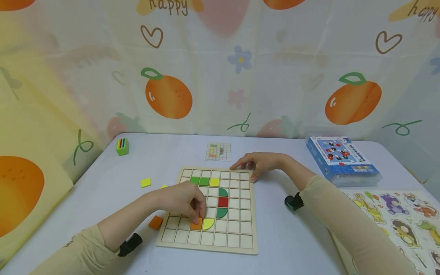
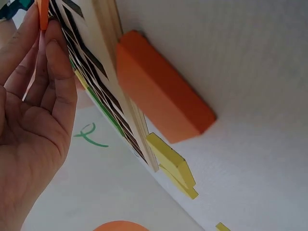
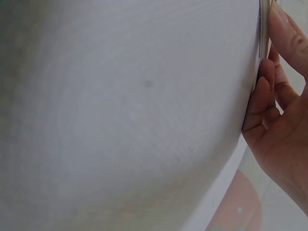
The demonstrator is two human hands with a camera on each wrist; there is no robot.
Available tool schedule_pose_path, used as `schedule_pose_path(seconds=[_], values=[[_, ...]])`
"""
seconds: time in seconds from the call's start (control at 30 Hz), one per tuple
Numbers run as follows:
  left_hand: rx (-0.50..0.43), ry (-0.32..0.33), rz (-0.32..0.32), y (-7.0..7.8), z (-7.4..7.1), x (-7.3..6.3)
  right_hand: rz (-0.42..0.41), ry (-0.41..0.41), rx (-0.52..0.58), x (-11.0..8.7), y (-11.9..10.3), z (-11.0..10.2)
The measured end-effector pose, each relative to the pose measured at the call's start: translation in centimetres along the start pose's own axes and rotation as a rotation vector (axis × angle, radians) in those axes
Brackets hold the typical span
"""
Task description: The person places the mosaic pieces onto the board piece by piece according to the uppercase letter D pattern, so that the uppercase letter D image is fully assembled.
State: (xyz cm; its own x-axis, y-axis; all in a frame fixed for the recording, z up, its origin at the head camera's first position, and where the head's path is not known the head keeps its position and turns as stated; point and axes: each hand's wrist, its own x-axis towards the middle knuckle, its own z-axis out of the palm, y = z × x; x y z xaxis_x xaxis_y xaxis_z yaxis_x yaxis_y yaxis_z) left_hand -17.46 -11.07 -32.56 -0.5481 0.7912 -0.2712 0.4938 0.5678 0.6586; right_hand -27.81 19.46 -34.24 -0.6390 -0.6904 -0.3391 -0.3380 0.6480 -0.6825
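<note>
My left hand [image 1: 183, 198] pinches an orange square tile [image 1: 196, 226] at a cell of the wooden grid board [image 1: 254, 214]. Immediately right of that tile lies a yellow quarter-circle [image 1: 208, 224]. Higher on the board are two green squares [image 1: 204, 181] and a yellow square [image 1: 214, 182]. A red square [image 1: 223, 201] sits between two green quarter-circles [image 1: 222, 212]. My right hand [image 1: 261, 162] holds the board's far right corner, thumb on the side edge and forefinger at the top edge. In the left wrist view, the pinched orange tile [image 2: 43, 15] shows edge-on between fingertips.
Left of the board lie a loose orange tile [image 1: 156, 222] and a yellow tile [image 1: 146, 182], with another yellow one partly hidden by my forearm. A small pattern card [image 1: 218, 156] lies behind the board. A green block [image 1: 122, 147], blue box [image 1: 343, 156] and sticker sheet [image 1: 395, 214] stand farther out.
</note>
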Motion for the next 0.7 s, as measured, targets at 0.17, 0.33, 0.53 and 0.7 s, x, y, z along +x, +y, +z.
schedule_pose_path(seconds=[0.17,0.33,0.53,0.7], values=[[-0.006,-0.007,-0.001,-0.07,0.15,0.23,0.005,0.0,0.004,-0.04,-0.03,0.03],[-0.009,-0.007,-0.006,-0.3,0.33,0.41,-0.005,-0.001,0.0,0.03,0.07,0.1],[0.022,0.007,-0.003,-0.35,0.36,0.55,-0.009,-0.003,-0.003,0.01,-0.03,0.01],[0.033,0.009,-0.012,-0.45,0.42,0.62,-0.001,0.003,-0.003,-0.16,-0.14,-0.02]])
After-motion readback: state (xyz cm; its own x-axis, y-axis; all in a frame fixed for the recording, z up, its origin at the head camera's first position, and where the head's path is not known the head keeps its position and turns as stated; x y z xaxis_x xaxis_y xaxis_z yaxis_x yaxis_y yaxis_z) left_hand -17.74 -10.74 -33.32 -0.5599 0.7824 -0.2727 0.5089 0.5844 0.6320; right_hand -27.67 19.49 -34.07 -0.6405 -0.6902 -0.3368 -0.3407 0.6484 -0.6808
